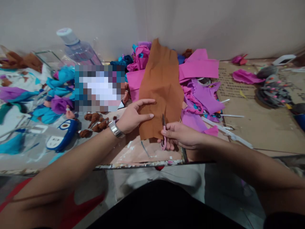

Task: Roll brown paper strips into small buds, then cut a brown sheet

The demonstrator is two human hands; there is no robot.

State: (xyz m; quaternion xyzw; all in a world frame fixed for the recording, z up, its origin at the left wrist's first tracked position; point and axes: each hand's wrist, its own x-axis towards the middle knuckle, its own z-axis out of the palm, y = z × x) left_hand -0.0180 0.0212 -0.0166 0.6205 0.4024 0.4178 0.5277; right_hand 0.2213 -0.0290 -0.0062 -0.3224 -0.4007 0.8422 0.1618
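A long sheet of brown crepe paper (pixel 164 76) lies across the middle of the worktable, its far end rising toward the wall. My left hand (pixel 131 117) grips its left edge, thumb and index finger on top and the other fingers hidden. In my right hand (pixel 177 135) is a small pair of scissors (pixel 164 132) with pink handles. The dark blades point away from me and overlap the near part of the sheet, close to a slit or crease. Whether the blades are parted is too small to tell.
Pink crepe paper (pixel 200 68) and purple pieces (pixel 206 95) lie to the right, near white sticks (pixel 233 116). Cardboard (pixel 238 127) covers the right side. A clear bottle (pixel 81 51), a blue tape dispenser (pixel 62 135) and brown wrapped bits (pixel 95 122) are left.
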